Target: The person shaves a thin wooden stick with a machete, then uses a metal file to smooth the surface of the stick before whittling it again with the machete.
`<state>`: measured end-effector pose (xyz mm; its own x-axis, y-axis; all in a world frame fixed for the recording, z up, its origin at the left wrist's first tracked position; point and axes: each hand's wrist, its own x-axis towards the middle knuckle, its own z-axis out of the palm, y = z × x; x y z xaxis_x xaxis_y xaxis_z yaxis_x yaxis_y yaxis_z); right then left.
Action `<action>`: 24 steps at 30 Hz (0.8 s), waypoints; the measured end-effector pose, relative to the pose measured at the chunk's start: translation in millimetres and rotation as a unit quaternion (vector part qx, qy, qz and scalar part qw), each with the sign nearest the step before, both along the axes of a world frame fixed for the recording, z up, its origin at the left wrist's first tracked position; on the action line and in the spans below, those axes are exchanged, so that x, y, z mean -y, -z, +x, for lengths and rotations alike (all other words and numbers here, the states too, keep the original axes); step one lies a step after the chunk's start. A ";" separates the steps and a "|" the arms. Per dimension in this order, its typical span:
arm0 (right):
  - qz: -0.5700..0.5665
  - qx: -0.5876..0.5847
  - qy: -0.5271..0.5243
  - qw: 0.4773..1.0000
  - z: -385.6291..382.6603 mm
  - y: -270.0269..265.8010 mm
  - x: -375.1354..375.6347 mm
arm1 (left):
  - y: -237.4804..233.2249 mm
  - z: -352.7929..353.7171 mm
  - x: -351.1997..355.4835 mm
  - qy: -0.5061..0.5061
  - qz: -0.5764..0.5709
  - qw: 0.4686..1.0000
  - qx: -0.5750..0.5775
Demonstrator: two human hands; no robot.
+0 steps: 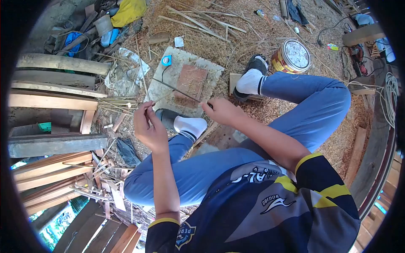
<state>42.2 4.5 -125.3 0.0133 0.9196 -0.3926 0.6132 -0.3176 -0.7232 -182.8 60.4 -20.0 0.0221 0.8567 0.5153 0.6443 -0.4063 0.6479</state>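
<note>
My left hand (150, 128) is raised at the left with thumb and fingers pinched on a thin, pale wooden stick (142, 75), which points away from me. My right hand (221, 111) grips the near end of a long, narrow dark rod or blade (175, 89); its exact kind is hard to make out. The rod slants up and left, its far end close to the stick. Beneath both lies a grey board (213, 69) with a reddish square slab (192, 82) on it. A blue tape measure (166, 60) rests on the board's far left corner.
A paint bucket (295, 56) stands beyond my right foot. Stacked timber (55, 101) lines the left side, near a bundle of thin sticks (118, 102). Loose wood strips (198, 21) lie on the shavings-covered floor. Coiled cable (391, 99) hangs at the right.
</note>
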 end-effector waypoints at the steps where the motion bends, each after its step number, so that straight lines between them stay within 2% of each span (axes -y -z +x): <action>1: 0.004 -0.003 -0.003 1.000 -3.4 -2.0 5.0 | 2.1 -1.3 1.4 0.002 0.004 1.000 0.001; 3: -0.018 -0.005 -0.008 1.000 -2.1 3.8 -1.6 | 3.9 -3.4 -0.8 0.009 0.022 1.000 0.004; 5: -0.021 0.003 -0.006 1.000 -0.1 6.8 -6.2 | 1.8 -9.7 -4.0 -0.018 -0.014 1.000 0.010; 6: -0.018 0.010 -0.004 1.000 -4.7 -0.1 -3.4 | 1.0 -13.5 -2.6 -0.033 -0.035 0.999 0.012; 10: 0.018 0.005 -0.018 1.000 -10.0 -32.6 6.9 | 6.6 -12.8 -3.5 -0.023 -0.003 1.000 0.003; 13: -0.034 0.009 -0.009 0.999 -3.3 -14.4 0.5 | 5.8 -14.8 -3.0 -0.010 0.011 1.000 0.011; 16: -0.016 0.021 -0.021 0.999 -2.1 -16.5 -5.7 | 5.4 -13.8 -4.2 -0.015 0.005 1.000 0.019; 18: 0.040 -0.010 -0.015 0.999 -8.1 -21.4 2.4 | -0.1 -13.9 -3.9 -0.027 -0.042 0.999 0.008; 19: 0.069 -0.026 -0.014 0.997 -10.1 -23.5 4.3 | 1.0 -11.7 -5.2 -0.018 -0.029 0.999 0.011; 22: -0.028 0.004 -0.013 1.000 1.1 -22.6 -1.3 | 1.6 -11.5 -1.6 0.006 -0.005 1.000 0.012; 24: -0.034 0.008 -0.018 0.999 4.6 -23.0 -4.4 | 2.7 -10.5 -1.7 0.023 0.008 0.999 0.026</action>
